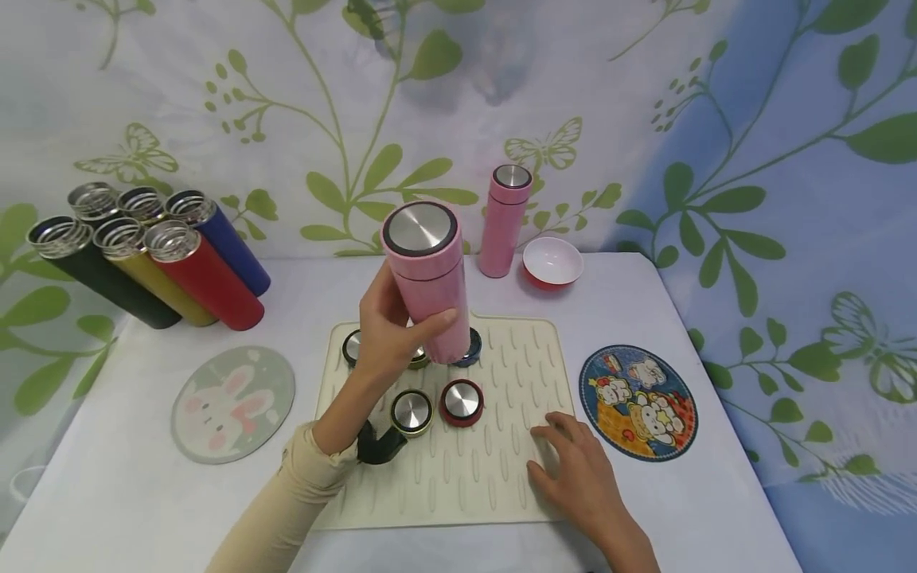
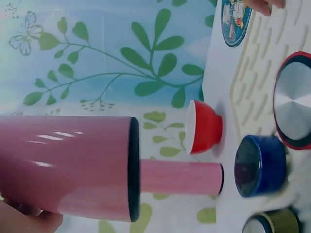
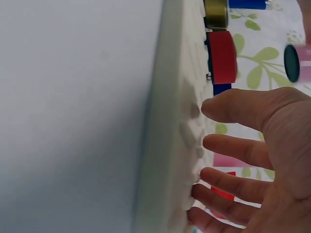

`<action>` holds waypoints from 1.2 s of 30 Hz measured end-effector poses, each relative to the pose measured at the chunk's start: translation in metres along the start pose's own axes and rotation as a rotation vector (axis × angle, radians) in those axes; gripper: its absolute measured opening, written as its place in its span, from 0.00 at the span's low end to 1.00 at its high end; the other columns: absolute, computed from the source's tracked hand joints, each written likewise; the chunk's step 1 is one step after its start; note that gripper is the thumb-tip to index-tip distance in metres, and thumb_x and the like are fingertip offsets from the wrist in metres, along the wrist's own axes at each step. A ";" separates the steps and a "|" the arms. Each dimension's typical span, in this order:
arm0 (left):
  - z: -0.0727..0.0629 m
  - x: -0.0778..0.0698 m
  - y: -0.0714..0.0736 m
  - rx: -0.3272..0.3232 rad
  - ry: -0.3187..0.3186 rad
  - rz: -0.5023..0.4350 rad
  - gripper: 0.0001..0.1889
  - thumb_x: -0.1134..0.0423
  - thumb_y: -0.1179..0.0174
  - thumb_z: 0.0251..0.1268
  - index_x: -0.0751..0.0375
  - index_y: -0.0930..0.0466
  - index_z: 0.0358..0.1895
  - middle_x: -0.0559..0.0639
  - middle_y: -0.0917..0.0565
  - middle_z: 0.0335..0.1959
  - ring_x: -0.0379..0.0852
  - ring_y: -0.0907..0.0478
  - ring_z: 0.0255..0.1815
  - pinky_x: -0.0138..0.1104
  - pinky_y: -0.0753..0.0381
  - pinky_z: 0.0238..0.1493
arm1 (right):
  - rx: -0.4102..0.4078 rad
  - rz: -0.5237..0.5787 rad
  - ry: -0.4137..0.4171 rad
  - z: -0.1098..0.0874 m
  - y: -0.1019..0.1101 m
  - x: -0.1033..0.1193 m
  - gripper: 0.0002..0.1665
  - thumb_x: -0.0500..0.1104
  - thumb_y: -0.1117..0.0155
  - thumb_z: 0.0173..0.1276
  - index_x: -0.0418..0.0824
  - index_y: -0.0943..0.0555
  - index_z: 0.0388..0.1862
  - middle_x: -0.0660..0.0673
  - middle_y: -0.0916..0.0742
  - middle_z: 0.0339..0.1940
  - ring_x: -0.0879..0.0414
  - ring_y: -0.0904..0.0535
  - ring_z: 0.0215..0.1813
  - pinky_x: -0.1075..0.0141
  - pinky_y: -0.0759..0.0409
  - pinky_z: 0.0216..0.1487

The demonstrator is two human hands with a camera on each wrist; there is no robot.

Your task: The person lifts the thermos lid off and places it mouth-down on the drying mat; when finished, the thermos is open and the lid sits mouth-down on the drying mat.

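My left hand [image 1: 387, 330] grips a pink thermos bottle [image 1: 437, 298] and holds it raised, slightly tilted, above the cream drying mat [image 1: 494, 477]. Its cap, with a silver top, is on. In the left wrist view the same pink thermos bottle [image 2: 73, 167] spans the left side. Below it, several bottle caps lie on the mat, among them a red-rimmed cap [image 1: 462, 402], a yellow-green cap [image 1: 411, 411] and a blue cap [image 2: 262, 166]; some are partly hidden by the hand and bottle. My right hand [image 1: 579, 477] has loosely bent fingers at the mat's right part, holding nothing.
Another pink thermos bottle [image 1: 503, 223] stands at the back beside a red bowl [image 1: 552, 264]. Several capless bottles, including a red bottle [image 1: 215, 282], lean at back left. A bunny mat [image 1: 232, 404] lies left, a cartoon mat [image 1: 637, 403] right. A patterned cloth hangs behind.
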State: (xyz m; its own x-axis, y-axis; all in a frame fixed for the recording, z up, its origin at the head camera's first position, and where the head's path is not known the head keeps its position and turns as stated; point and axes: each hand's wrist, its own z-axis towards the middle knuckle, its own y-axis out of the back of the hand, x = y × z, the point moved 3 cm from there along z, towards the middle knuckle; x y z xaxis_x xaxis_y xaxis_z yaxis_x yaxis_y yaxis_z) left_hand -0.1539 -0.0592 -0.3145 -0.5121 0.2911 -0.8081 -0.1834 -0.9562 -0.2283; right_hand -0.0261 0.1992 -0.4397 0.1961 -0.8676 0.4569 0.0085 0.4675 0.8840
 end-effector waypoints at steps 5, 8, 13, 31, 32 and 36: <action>-0.024 -0.019 0.010 0.050 0.020 0.166 0.37 0.69 0.21 0.42 0.62 0.24 0.62 0.57 0.19 0.53 0.56 0.22 0.51 0.43 0.22 0.56 | 0.014 0.044 -0.028 0.005 0.007 0.003 0.24 0.44 0.18 0.50 0.42 0.13 0.48 0.42 0.17 0.55 0.44 0.22 0.57 0.47 0.22 0.56; -0.039 -0.029 0.013 0.100 0.004 0.305 0.40 0.72 0.20 0.37 0.59 0.22 0.63 0.53 0.17 0.54 0.54 0.21 0.52 0.42 0.22 0.56 | -0.001 0.108 -0.045 0.006 0.011 0.004 0.23 0.43 0.20 0.53 0.41 0.14 0.49 0.45 0.15 0.52 0.46 0.20 0.56 0.47 0.22 0.56; -0.064 -0.042 0.018 0.180 -0.009 0.505 0.43 0.67 0.18 0.37 0.56 0.22 0.65 0.49 0.19 0.58 0.51 0.23 0.57 0.39 0.21 0.56 | -0.026 0.316 -0.030 0.007 0.020 0.015 0.20 0.45 0.23 0.61 0.49 0.15 0.52 0.55 0.14 0.50 0.55 0.18 0.53 0.53 0.18 0.51; -0.132 -0.052 0.010 0.344 -0.164 1.084 0.43 0.60 0.18 0.33 0.49 0.21 0.65 0.49 0.19 0.53 0.52 0.24 0.53 0.49 0.27 0.54 | 0.319 0.882 -0.008 0.019 0.053 0.098 0.23 0.42 0.34 0.70 0.47 0.25 0.62 0.43 0.15 0.44 0.49 0.15 0.34 0.54 0.17 0.20; -0.134 -0.053 0.009 0.342 -0.187 1.105 0.43 0.60 0.19 0.32 0.50 0.21 0.65 0.50 0.19 0.52 0.53 0.23 0.52 0.49 0.27 0.53 | 0.355 0.879 -0.046 0.019 0.052 0.100 0.22 0.44 0.33 0.70 0.47 0.25 0.61 0.42 0.15 0.42 0.48 0.15 0.32 0.53 0.18 0.19; -0.140 -0.055 0.008 0.320 -0.257 1.147 0.44 0.62 0.20 0.30 0.52 0.20 0.64 0.53 0.18 0.51 0.55 0.23 0.49 0.50 0.28 0.52 | 0.431 0.870 -0.159 0.020 0.051 0.105 0.19 0.49 0.32 0.69 0.46 0.22 0.55 0.39 0.16 0.38 0.45 0.15 0.26 0.51 0.19 0.17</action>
State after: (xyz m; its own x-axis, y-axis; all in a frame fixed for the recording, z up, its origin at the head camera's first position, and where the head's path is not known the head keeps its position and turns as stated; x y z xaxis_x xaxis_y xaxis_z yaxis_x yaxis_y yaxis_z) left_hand -0.0096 -0.0871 -0.3478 -0.6572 -0.6854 -0.3135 0.3050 -0.6222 0.7210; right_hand -0.0252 0.1281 -0.3450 -0.1700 -0.2770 0.9457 -0.4405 0.8798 0.1786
